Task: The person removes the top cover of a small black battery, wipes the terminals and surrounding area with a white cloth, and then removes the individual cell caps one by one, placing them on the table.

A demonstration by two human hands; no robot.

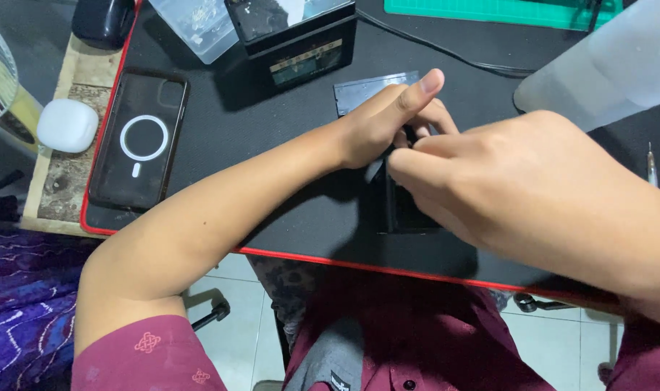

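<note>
- Maroon shirt [388, 340] with a small pale pattern fills the foreground, worn by the person seated at the desk.
- Both bare hands meet over a black desk mat [272, 137] edged in red.
- Right hand [518, 195] pinches its fingertips onto a flat black rectangular device [409, 213], glossy and dark, lying near the mat's front edge and mostly hidden beneath the hand.
- Left hand [388, 119] grips the device's far end, thumb extended, fingers curled over it; what is pinched between the two hands cannot be told.
- Behind them lies a thin dark grey plate [366, 90].
- Left on the mat rests a dark phone case [138, 141] with a white ring.
- Farther back stand a black box [301, 43] and a clear plastic container [196, 25].
</note>
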